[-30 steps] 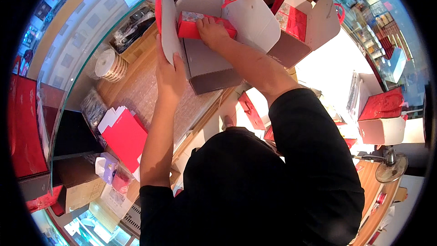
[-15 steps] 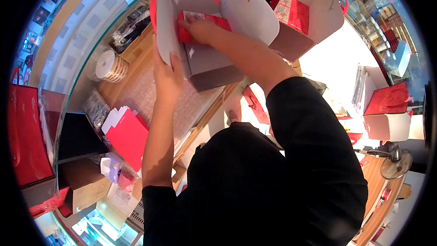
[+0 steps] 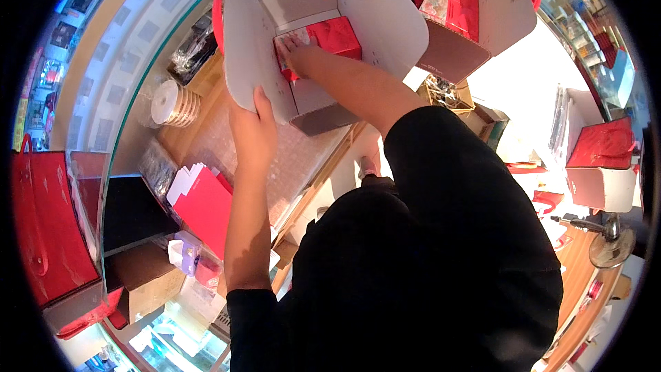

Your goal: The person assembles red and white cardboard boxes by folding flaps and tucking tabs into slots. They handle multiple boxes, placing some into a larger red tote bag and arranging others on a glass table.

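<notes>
A large open gift box, white inside with red straps, stands in front of me at the top of the view. My left hand grips its left side panel, thumb on the inner face and the other fingers hidden behind. Inside lies a smaller red box with a pale patterned part. My right hand reaches in and rests on that patterned part, fingers stretched and slightly spread; its thumb is hard to make out.
At the right stands another open gift box with a red box inside. On the left are a ribbon spool, flat red cartons, a tissue pack and a glass edge. A small fan sits far right.
The smaller red box has gone from tilted and higher up to lower inside the gift box, my right hand moving with it. My left hand stays on the side panel. The view has shifted slightly.
</notes>
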Motion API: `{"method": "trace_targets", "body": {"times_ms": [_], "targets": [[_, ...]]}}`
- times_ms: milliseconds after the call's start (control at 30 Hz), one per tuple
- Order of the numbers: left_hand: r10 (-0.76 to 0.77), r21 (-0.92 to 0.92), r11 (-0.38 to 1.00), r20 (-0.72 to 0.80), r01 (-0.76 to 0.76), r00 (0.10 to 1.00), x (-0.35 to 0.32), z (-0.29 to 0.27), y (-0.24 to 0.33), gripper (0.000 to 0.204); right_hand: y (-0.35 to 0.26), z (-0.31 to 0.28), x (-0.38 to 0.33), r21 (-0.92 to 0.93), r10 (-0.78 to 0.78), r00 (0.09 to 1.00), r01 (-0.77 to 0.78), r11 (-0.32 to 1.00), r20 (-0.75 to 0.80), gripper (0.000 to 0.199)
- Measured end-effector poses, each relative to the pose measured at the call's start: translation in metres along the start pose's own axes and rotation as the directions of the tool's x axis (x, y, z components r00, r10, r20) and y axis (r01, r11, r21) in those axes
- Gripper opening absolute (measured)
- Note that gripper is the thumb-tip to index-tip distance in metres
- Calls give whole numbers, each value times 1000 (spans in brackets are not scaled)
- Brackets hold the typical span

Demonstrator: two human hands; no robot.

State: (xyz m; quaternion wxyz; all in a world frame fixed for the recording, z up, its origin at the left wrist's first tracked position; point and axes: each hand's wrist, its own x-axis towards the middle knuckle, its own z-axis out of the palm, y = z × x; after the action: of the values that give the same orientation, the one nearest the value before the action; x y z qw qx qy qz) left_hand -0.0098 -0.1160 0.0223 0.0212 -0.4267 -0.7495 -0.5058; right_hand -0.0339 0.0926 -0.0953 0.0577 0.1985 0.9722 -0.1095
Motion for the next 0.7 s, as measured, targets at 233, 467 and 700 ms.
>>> {"method": "trace_targets", "body": {"times_ms": [233, 467, 700], "targets": [[566, 233, 796, 39, -559, 823, -28, 13, 40, 39, -16, -29, -22, -234, 196, 973, -163, 959, 125, 76], [388, 437, 791, 182, -428, 904, -48, 37, 79, 28, -2, -18, -19, -244, 338, 940, -318, 916, 43, 84], [373, 322, 802, 387, -502, 844, -53, 77, 33, 53, 1, -25, -14, -182, 291, 950, -267, 946, 115, 86]]}}
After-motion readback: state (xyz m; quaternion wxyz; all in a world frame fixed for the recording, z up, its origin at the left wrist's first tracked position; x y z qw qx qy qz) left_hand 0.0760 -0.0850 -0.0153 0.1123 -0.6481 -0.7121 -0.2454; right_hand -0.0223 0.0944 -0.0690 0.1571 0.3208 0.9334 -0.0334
